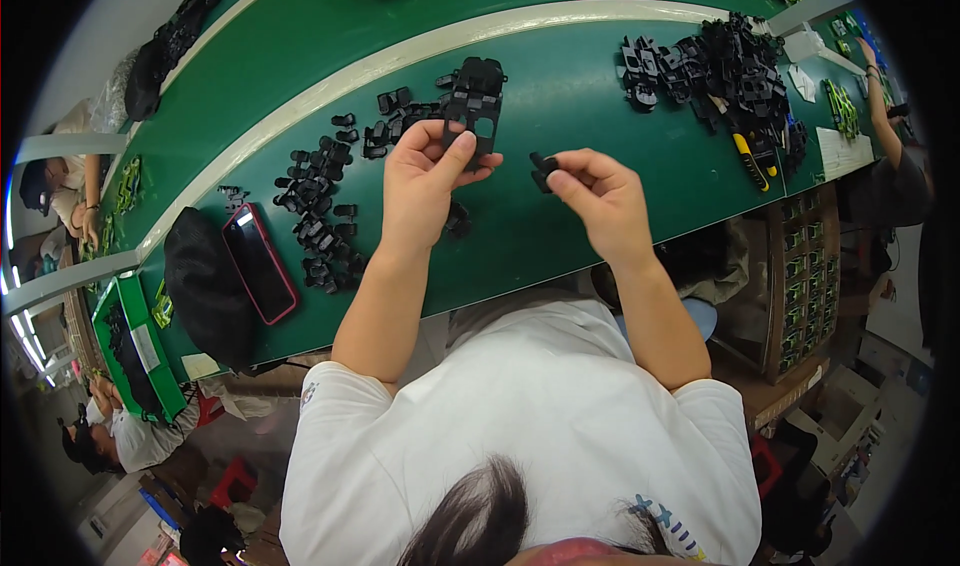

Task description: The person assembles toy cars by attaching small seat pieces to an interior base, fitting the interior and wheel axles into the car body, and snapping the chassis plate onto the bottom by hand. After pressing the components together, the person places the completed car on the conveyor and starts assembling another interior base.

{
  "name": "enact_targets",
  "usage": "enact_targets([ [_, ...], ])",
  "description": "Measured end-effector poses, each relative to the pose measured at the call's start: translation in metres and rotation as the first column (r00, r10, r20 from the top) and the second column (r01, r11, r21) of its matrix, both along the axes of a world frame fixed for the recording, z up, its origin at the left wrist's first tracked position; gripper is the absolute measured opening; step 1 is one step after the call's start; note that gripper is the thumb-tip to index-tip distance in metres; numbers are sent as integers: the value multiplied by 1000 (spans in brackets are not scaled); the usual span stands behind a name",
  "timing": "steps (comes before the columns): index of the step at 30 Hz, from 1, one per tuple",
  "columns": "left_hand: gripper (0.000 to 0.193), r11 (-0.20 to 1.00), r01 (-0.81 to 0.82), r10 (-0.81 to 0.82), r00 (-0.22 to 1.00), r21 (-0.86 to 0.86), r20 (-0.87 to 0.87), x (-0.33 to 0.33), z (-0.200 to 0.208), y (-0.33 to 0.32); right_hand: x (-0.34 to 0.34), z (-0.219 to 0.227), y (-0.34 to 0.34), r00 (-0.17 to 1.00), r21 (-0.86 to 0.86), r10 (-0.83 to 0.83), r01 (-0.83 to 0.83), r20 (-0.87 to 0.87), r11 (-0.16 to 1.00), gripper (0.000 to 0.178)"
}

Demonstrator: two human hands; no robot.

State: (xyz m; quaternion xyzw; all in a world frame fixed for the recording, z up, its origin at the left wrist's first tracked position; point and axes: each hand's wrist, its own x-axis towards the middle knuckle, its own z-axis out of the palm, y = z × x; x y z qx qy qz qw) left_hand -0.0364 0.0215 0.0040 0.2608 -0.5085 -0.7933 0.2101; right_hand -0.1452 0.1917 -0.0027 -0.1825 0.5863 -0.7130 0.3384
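My left hand (425,171) is closed around a flat black plastic part (478,91) with cut-out openings, held upright above the green table. Thumb and fingers grip its lower end. To the right of it, my right hand (597,191) pinches a small black plastic piece (541,170) between thumb and forefinger. The two pieces are apart. Behind and left of my left hand lie several small black pieces (318,181) in a loose heap. Another small black piece (457,219) rests on the table just right of my left wrist.
A big pile of black plastic parts (735,71) lies at the far right, with yellow-and-black pliers (749,160) beside it. On the left are a phone in a red case (260,263), a black cap-like cloth item (208,291) and a green bin (163,376). Other people sit at both sides.
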Motion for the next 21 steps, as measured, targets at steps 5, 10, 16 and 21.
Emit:
enact_targets([
  [5,12,999,-21,29,987,50,-159,-3,-17,17,0,4,-6,955,-273,278,-241,107,931,14],
  [10,20,998,50,-55,983,-29,-177,-3,-17,25,2,15,-7,976,-212,174,-144,129,967,13],
  [16,45,989,101,-97,994,104,-50,1,-2,11,-36,24,22,836,40,490,-514,246,857,9],
  [21,40,954,301,-298,947,-5,119,-2,2,16,-27,12,18,975,-4,202,-203,96,979,11],
])
